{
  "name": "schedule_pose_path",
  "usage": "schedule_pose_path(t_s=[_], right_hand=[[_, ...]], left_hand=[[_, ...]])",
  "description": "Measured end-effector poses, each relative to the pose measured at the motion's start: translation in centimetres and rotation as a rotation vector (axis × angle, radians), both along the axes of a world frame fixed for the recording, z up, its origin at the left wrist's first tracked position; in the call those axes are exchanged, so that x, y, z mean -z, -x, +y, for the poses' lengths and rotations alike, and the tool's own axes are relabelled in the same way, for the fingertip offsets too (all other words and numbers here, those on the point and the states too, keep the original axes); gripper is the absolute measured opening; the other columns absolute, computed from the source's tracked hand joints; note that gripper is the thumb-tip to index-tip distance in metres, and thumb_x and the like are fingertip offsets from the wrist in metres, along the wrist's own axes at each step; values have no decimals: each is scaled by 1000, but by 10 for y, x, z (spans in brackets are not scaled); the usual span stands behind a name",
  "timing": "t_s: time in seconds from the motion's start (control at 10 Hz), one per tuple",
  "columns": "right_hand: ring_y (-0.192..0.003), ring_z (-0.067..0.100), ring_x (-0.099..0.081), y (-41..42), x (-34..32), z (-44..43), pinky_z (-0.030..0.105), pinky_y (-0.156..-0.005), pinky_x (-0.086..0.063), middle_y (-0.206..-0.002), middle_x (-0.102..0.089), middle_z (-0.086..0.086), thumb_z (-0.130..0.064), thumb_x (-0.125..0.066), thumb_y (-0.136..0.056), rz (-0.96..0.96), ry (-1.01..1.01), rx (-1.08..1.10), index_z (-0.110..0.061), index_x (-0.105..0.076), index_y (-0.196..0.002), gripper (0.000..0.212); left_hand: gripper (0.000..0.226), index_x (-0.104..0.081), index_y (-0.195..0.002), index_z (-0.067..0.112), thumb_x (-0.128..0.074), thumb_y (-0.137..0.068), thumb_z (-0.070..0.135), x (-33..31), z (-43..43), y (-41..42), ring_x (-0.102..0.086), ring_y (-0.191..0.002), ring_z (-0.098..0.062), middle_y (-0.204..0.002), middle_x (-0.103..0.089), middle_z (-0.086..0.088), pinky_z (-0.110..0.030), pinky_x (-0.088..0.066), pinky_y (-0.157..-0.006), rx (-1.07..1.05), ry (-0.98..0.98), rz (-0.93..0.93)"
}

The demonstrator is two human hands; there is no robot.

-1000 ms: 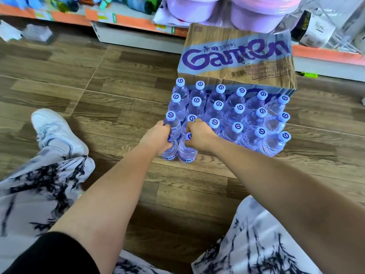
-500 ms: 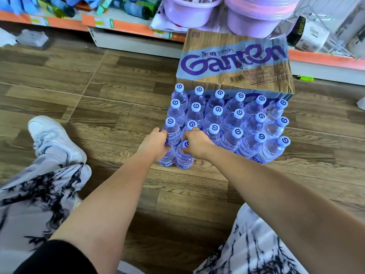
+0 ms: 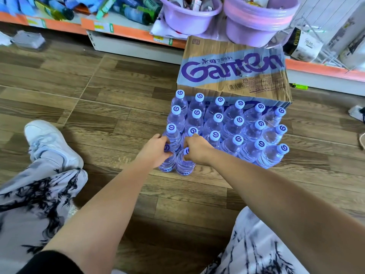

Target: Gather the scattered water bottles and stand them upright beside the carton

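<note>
A brown carton with purple lettering stands on the wooden floor. In front of it, several clear water bottles with pale blue caps stand upright in tight rows. Two more bottles stand at the block's near left corner. My left hand grips the neck of the left bottle. My right hand grips the neck of the right bottle. Both bottles are upright, touching each other, with their bases on the floor.
Two purple plastic basins sit above the carton on a low orange-edged shelf. My white shoe and patterned trouser legs are at left and lower right. A green lighter lies right of the carton.
Both hands stay on the same two bottles at the near left corner, which have barely shifted. The view has moved slightly, so the carton and bottles sit lower in frame.
</note>
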State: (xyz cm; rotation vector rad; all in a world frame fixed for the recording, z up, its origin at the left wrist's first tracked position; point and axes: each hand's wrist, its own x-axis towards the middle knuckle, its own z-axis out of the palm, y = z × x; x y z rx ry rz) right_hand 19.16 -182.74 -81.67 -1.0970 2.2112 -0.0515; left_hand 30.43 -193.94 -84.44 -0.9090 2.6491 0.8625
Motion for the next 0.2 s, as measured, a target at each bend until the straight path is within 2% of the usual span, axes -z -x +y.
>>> schedule_pose_path(t_s=[0.1,0.2], right_hand=[[-113,35,-54,-5,-5,2,38,-84,-47,-135,-39,16,-24,-65,-87,38,-99,-98,-8,-41,-132,53],[-119,37,-52,-14,-7,9,41,-90,-49,-145,-29,17,-24,-64,-88,69,-141,-159,-11,-31,-141,64]], left_hand=[[59,-46,-131,11,-72,-80,24,-11,-3,2,-50,-119,-31,-122,-52,-14,-36,-42,-101,34,-20,-101],[77,-25,-146,15,-68,-84,27,-20,-1,-5,-48,-123,-36,-131,-49,-20,-39,-41,-102,58,-11,-184]])
